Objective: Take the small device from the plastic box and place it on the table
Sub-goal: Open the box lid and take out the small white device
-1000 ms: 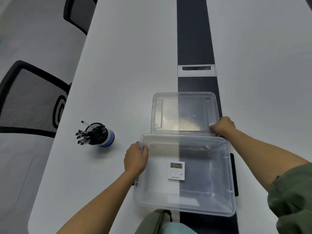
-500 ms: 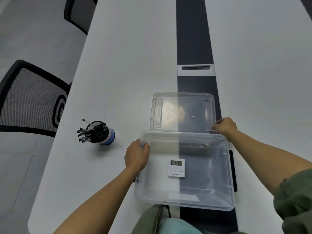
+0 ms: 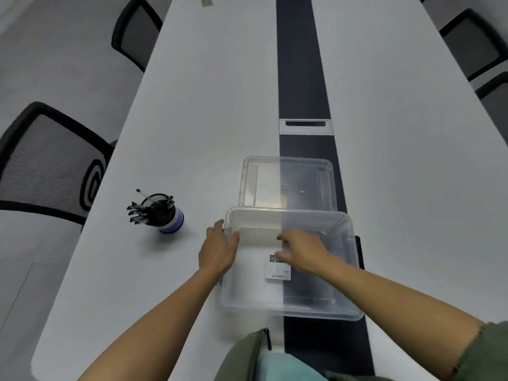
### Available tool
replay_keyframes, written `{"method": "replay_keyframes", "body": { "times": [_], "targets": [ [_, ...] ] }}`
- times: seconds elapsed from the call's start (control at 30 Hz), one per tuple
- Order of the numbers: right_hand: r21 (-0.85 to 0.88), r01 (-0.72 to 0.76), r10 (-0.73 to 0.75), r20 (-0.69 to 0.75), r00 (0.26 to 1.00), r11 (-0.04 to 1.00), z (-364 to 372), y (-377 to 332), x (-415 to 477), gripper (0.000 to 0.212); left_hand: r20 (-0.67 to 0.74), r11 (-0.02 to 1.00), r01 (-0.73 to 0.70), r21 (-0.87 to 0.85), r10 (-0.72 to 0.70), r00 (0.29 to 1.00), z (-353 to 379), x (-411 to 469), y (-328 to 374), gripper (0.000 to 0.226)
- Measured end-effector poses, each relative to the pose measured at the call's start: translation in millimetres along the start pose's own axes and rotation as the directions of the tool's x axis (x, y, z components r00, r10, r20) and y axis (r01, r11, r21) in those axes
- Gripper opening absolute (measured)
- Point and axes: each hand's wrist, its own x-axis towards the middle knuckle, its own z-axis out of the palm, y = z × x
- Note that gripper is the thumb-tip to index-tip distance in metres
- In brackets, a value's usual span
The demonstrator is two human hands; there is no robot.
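Table (image 3: 220,105): white and long, it is stretching away from you, with a dark strip (image 3: 299,64) running down its middle and a cable hatch (image 3: 305,126) set in that strip.
Plastic box (image 3: 302,312): clear and open-topped, it is sitting at the near edge, straddling the strip.
Lid (image 3: 288,182): it is lying flat on the table just behind the box.
Small device (image 3: 277,270): white, with a digital display, it is lying flat on the box floor.
Left hand (image 3: 218,250): you are gripping the box's left rim, thumb inside, fingers outside.
Right hand (image 3: 305,250): you are reaching into the box with fingers loosely spread, covering part of the device's display; blur is hiding whether you are touching it.
Pen cup (image 3: 162,213): it is standing left of the box, well apart from it.
Chair (image 3: 49,166): black mesh, it is standing at the table's left side.
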Motion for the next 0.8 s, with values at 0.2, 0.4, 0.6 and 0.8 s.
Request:
{"method": "replay_keyframes", "body": {
  "times": [0.2,0.4,0.6,0.8],
  "targets": [
    [-0.189,-0.083,0.101,0.089,0.991,0.978,70.5,6.5,-0.5,0.091,0.009,0.999,-0.043,0.006,0.043,0.999,5.4,-34.9,-19.9,0.062],
    [-0.210,-0.093,0.092,-0.013,0.996,0.973,83.3,4.4,-5.7,0.069,0.020,1.000,-0.027,0.015,0.027,0.999,6.0,-43.6,-27.2,0.059],
    [-0.018,-0.140,0.139,-0.074,0.988,0.990,80.2,2.8,-14.6,0.046,0.021,0.999,-0.010,0.034,0.009,1.000,6.9,-42.8,-27.5,0.056],
    [0.259,-0.232,0.259,-0.074,0.963,0.938,70.3,1.2,-18.3,0.041,0.037,0.995,-0.026,0.100,0.023,0.999,3.5,-42.8,-26.7,0.060]
  ]
}}
